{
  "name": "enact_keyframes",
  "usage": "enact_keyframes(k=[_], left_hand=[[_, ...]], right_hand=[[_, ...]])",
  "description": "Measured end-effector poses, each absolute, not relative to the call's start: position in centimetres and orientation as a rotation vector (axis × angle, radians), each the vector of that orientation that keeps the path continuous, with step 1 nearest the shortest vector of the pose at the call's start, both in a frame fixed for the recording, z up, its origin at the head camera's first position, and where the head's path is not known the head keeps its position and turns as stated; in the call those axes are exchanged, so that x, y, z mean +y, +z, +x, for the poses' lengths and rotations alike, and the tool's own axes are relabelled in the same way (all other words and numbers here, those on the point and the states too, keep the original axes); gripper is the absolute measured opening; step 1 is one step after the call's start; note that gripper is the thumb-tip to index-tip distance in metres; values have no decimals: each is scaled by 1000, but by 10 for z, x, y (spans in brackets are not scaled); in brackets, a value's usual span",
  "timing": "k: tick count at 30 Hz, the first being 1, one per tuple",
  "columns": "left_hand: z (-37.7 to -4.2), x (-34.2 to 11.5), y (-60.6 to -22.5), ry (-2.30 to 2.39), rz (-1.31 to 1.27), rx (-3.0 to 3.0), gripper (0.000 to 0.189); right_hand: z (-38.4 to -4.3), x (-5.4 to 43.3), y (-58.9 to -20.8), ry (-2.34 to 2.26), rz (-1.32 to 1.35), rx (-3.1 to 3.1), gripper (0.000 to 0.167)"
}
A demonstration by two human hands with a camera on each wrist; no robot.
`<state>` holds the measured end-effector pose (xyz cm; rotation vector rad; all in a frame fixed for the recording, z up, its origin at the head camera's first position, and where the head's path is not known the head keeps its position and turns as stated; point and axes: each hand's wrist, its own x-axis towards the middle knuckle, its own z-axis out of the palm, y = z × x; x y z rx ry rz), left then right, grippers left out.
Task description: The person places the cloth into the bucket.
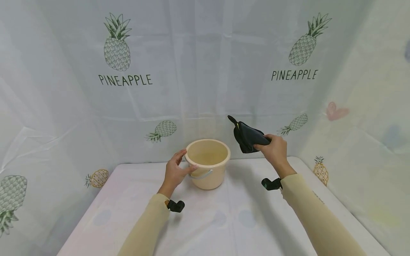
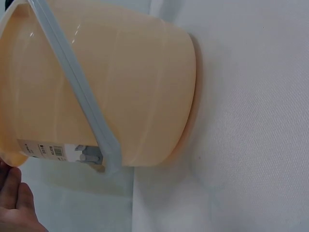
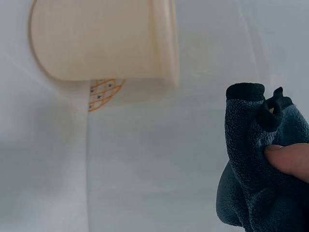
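A cream plastic bucket stands upright at the back of the table, its pale grey handle hanging down against its side. My left hand is at its left side, with fingertips touching the rim and the thumb spread along the front of the rim. To the right of the bucket, my right hand pinches a dark blue fuzzy towel in the air, thumb on top. The towel is folded and bunched, with black edging and a small hanging loop.
The table has a white cover. Behind it and along both sides hangs a pale curtain printed with pineapples, right up to the table's back edge. A printed label is stuck on the bucket's side.
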<state>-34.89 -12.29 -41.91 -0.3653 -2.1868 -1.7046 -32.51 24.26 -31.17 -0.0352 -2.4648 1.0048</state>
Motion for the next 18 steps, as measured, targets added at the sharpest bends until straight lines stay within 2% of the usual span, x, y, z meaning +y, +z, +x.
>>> enact_keyframes(k=[7,18], left_hand=[[-351,-123,-419,-1681,-373,-2198,85],[-348,-123,-419,-1692,-367,-2190,85]], right_hand=[[-323,242,-299,1016,-31,-2447,54],[-327,224,-306,1088,-33,-2439,52]])
